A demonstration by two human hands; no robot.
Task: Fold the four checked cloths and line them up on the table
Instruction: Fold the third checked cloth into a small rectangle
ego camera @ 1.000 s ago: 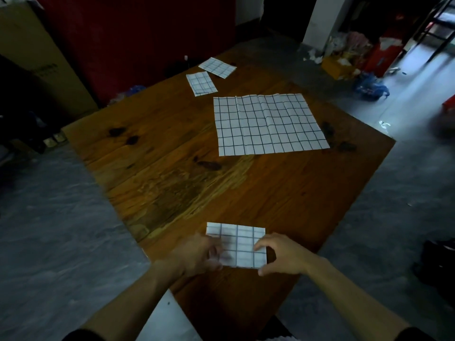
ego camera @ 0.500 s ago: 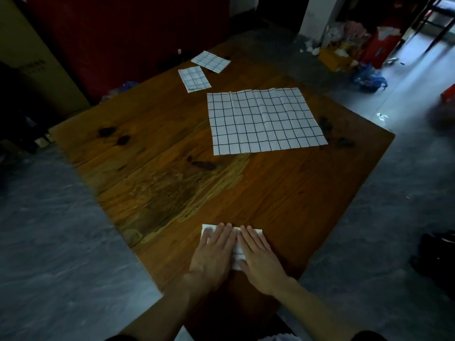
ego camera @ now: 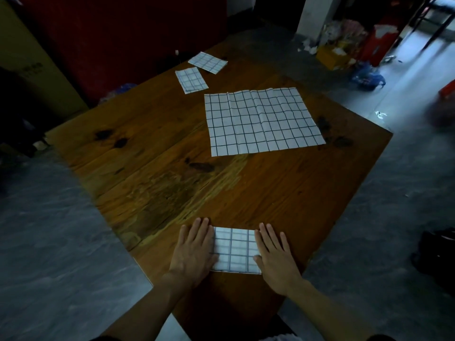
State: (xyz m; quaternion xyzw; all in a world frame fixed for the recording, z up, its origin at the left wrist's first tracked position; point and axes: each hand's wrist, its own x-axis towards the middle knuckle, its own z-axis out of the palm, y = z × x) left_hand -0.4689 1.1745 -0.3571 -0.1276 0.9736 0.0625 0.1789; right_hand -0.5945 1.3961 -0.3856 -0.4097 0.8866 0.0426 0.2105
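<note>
At the near edge of the table [ego camera: 152,134], about 6 o'clock, a folded cloth [ego camera: 235,249] was pressed flat under both hands. The left hand [ego camera: 194,252] was laid on its left edge and the right hand [ego camera: 274,257] on its right edge, fingers straight and flat, nothing being gripped. The fabric was judged thin, light and limp, likely to slide on the smooth wood and to spring open along its creases unless pressed; it would best be taken by pinching two corners or an edge through all layers. Past the centre, toward 1 o'clock, an unfolded cloth [ego camera: 263,121] was spread flat, its old creases visible; it was judged to need lifting by two adjacent corners. Farthest off, near 11 and 12 o'clock, two small folded cloths [ego camera: 191,80] [ego camera: 208,62] were set just beside each other, not quite squared up.
</note>
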